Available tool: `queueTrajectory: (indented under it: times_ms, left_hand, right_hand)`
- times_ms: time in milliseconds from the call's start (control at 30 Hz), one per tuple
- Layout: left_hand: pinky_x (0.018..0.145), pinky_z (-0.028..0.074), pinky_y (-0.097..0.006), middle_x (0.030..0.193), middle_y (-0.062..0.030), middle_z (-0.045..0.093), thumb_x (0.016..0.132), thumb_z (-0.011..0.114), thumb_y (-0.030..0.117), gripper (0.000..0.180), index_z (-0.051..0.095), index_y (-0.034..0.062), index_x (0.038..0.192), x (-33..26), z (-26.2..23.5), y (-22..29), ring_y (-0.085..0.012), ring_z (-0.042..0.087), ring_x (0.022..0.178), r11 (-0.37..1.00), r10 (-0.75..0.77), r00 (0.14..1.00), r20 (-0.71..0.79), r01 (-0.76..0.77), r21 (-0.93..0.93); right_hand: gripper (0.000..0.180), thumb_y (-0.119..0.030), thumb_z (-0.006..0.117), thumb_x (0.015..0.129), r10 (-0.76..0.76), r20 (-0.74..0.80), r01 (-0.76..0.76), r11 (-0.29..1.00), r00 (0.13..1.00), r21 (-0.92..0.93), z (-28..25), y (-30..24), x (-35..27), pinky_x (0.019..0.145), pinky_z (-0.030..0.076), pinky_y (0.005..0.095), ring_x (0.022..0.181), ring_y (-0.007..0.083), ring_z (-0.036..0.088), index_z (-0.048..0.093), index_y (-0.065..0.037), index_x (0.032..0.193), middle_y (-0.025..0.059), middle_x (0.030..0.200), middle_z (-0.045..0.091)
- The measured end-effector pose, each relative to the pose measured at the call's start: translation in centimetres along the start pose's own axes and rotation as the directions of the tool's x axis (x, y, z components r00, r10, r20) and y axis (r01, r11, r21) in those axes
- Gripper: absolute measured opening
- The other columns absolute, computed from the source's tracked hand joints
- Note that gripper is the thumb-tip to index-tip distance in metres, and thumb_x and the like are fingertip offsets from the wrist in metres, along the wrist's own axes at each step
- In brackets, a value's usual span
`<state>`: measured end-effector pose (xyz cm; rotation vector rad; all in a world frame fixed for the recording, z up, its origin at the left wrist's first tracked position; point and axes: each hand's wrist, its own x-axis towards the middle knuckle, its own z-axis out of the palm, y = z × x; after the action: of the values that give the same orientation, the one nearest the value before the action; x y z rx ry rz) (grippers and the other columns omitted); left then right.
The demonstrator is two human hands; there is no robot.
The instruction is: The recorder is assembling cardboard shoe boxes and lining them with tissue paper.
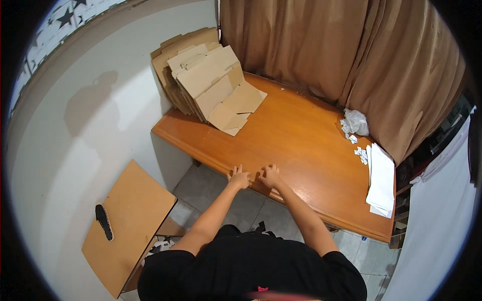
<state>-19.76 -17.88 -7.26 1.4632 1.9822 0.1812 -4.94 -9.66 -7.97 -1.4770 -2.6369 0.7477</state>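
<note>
At the near edge of a brown wooden table [301,135], both my hands rest close together. My left hand [238,178] touches the edge with its fingers spread and nothing in them. A little to its right, my right hand [271,176] lies at the same edge, its fingers loosely bent and apart, with no object visible in it. On the far left of the table a stack of flattened cardboard boxes [211,83] leans against the wall, the front one partly unfolded onto the tabletop.
White paper sheets [382,178] are piled at the table's right end, beside small paper scraps [360,154] and a clear plastic bag [356,122]. Brown curtains [301,45] hang behind. A lower wooden table [133,215] at left bears a black shoe-shaped thing [104,222].
</note>
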Motion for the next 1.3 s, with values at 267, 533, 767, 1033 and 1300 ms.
queueTrajectory:
  times_ms: [267, 533, 767, 1033, 1300]
  left_hand:
    - [0.105, 0.008, -0.058, 0.145, -0.0162, 0.016, 0.081, 0.058, 0.037, 0.058, 0.037, 0.0164, 0.132, 3.9, -0.3, 0.7, -0.0349, 0.01, 0.135, 0.985, -0.099, 0.987, -0.126, 0.115, 0.126]
    - [0.105, 0.01, -0.057, 0.143, -0.0169, 0.02, 0.078, 0.061, 0.025, 0.054, 0.042, 0.013, 0.127, 13.2, -6.5, -4.1, -0.0343, 0.015, 0.133, 0.939, -0.021, 0.917, -0.399, 0.155, 0.307]
    - [0.106, 0.01, -0.057, 0.145, -0.0151, 0.017, 0.085, 0.049, 0.018, 0.047, 0.04, 0.0233, 0.131, 20.4, -13.3, -12.6, -0.0327, 0.013, 0.135, 0.693, 0.32, 0.808, -0.494, 0.156, 0.704]
    - [0.104, 0.016, -0.059, 0.141, -0.0132, 0.03, 0.085, 0.047, 0.015, 0.042, 0.046, 0.0171, 0.127, 22.9, -16.2, -15.0, -0.0303, 0.03, 0.13, 0.495, 0.712, 0.67, -0.21, -0.266, 0.827]
    - [0.101, 0.026, -0.055, 0.119, -0.0038, 0.057, 0.083, 0.048, 0.012, 0.032, 0.057, 0.0122, 0.114, 21.9, -17.8, -3.6, -0.0226, 0.052, 0.113, 0.49, 0.871, 0.27, -0.41, -0.528, 0.694]
  right_hand:
    - [0.053, -0.03, 0.066, 0.074, -0.008, -0.042, 0.006, 0.999, 0.999, -0.036, 0.6, 0.9, 2.0, 0.095, 0.027, 0.0572, 0.116, 0.0349, 0.036, 0.047, -0.012, 0.12, 0.0153, 0.124, 0.038]
    - [0.054, -0.029, 0.067, 0.072, -0.042, -0.076, 0.035, 0.996, 0.996, -0.085, 0.0, 0.4, 7.5, 0.096, 0.024, 0.0595, 0.117, 0.032, 0.034, 0.047, -0.014, 0.119, 0.0125, 0.125, 0.038]
    - [0.059, -0.037, 0.067, 0.069, -0.013, -0.174, -0.001, 0.996, 0.985, -0.084, 0.2, -0.4, 11.7, 0.098, 0.021, 0.0591, 0.123, 0.032, 0.03, 0.046, -0.018, 0.121, 0.0127, 0.131, 0.035]
    - [0.064, -0.046, 0.063, 0.067, -0.164, -0.388, 0.135, 0.986, 0.907, -0.101, 1.1, 0.7, 11.4, 0.097, 0.02, 0.0574, 0.121, 0.0352, 0.032, 0.047, -0.02, 0.124, 0.0143, 0.133, 0.036]
    - [0.048, -0.041, 0.052, 0.085, 0.227, -0.108, -0.061, 0.626, 0.968, 0.778, -3.2, 2.2, 15.6, 0.088, 0.037, 0.0432, 0.101, 0.0258, 0.051, 0.045, -0.014, 0.124, 0.0109, 0.119, 0.049]
